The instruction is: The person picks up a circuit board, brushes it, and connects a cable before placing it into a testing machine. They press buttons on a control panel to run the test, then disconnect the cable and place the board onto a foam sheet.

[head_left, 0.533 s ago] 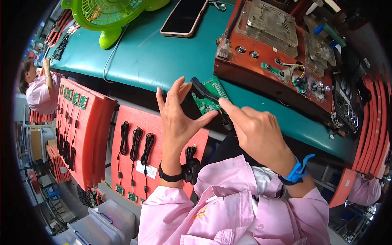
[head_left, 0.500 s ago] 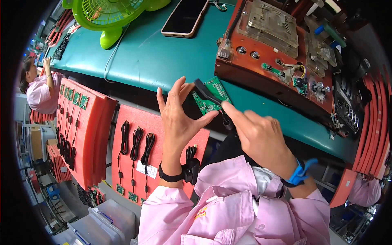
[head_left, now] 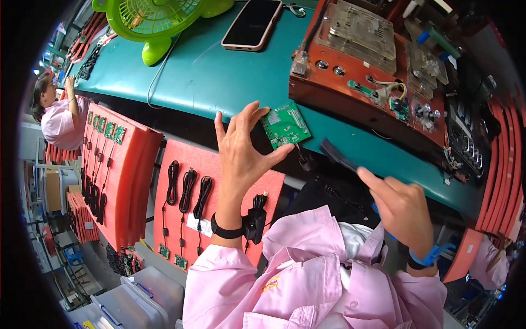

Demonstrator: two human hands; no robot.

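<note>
My left hand grips a green circuit board by its edges, thumb on the lower edge and fingers on the upper left. The board is tilted over the near edge of the green-topped bench. A black cable end shows just below the board. My right hand is closed on a black brush, index finger stretched along its handle. The brush is to the right of the board and apart from it.
A red-brown box with clear plates stands at the right of the bench. Behind are a phone and a green fan. Red foam sheets with cables and small boards stand at left. A co-worker is at far left.
My right hand has drawn the brush off the board, down and to the right. The board stays in my left hand, its face now uncovered.
</note>
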